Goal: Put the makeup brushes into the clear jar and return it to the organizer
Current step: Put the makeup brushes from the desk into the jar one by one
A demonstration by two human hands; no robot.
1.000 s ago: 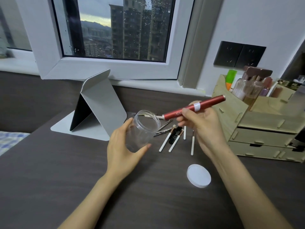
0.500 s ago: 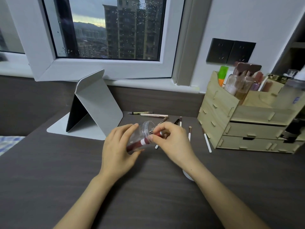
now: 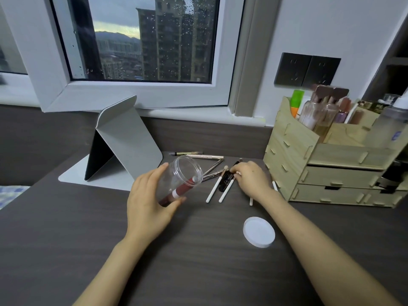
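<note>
Your left hand [image 3: 150, 202] grips the tilted jar [image 3: 180, 180], red brush [image 3: 178, 191] inside. At 3 o'clock of it, your right hand [image 3: 251, 180] curls onto the loose brushes [image 3: 220, 186]; whether anything is pinched cannot be told. Keep the mouth facing right; the organizer [image 3: 309, 164] waits beyond.
</note>
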